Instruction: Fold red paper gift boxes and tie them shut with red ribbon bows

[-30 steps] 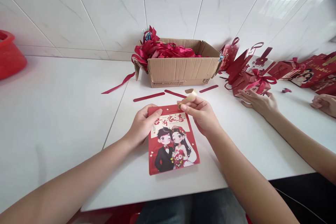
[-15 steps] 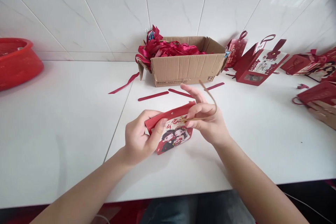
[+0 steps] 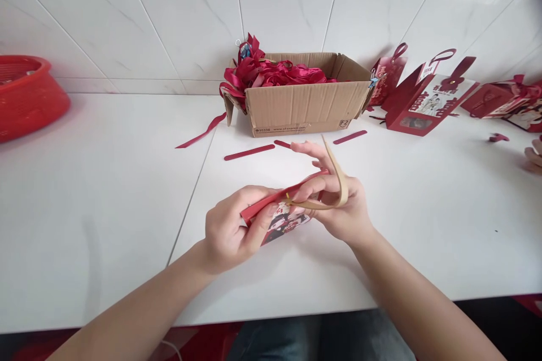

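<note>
My left hand (image 3: 231, 231) grips a small red gift box (image 3: 282, 225) by its folded top edge, thumb in front and fingers behind. A cartoon couple is printed on the front, partly covered by my fingers. My right hand (image 3: 345, 211) pinches a thin tan strap (image 3: 342, 185) with its thumb and index finger. The strap curves up over the knuckles, its free end pointing upward. At the pinched end a small gold fastener (image 3: 288, 196) lies against the box's top edge, close to my left thumb. Whether it has entered the hole cannot be seen.
Behind my hands lie red strips (image 3: 249, 152). Beyond them a cardboard box (image 3: 307, 107) overflows with red ribbon (image 3: 292, 74). Finished-looking red gift boxes (image 3: 417, 104) stand at the right; a red plastic basin (image 3: 31, 107) is far left. Another person's hand (image 3: 534, 155) shows at the right edge.
The gift box has tilted so that its top edge faces me more. My right hand has brought the strap's fastener to that edge. The other person's hand and box have moved right, mostly out of view.
</note>
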A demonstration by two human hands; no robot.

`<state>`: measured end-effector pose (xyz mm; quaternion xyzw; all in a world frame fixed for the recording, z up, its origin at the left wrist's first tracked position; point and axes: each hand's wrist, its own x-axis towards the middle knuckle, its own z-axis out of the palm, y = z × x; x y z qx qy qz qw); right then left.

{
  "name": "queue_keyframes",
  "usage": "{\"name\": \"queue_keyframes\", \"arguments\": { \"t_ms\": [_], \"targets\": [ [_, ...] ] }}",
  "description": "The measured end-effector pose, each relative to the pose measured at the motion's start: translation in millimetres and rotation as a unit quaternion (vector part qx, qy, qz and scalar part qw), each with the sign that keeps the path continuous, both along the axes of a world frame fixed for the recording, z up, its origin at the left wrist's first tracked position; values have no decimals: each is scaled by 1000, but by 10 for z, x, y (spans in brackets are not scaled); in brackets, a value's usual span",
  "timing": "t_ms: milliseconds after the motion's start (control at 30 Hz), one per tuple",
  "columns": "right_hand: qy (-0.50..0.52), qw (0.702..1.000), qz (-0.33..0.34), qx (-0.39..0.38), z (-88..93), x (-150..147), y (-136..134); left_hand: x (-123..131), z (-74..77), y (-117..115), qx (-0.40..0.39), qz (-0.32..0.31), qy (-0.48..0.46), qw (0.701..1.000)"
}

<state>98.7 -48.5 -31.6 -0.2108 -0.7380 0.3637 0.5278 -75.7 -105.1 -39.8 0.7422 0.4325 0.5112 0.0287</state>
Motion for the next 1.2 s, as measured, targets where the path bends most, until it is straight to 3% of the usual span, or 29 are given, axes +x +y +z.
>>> {"name": "queue_keyframes", "arguments": {
  "t_ms": [300, 567, 800, 1200],
  "targets": [
    [-19, 998, -25, 46, 17, 18, -3, -6, -8, -30, -19, 0, 0, 1000],
    [-26, 988, -66, 140, -37, 19, 30, -6, -11, -23, -24, 3, -8, 1000],
    [-36, 981, -94, 164, -9, -1, 19, 2, -16, -31, -31, 13, -8, 999],
    [-18, 964, -136, 228, -44, -8, 23, -7, -18, -32, -26, -34, -18, 999]
  ]
}}
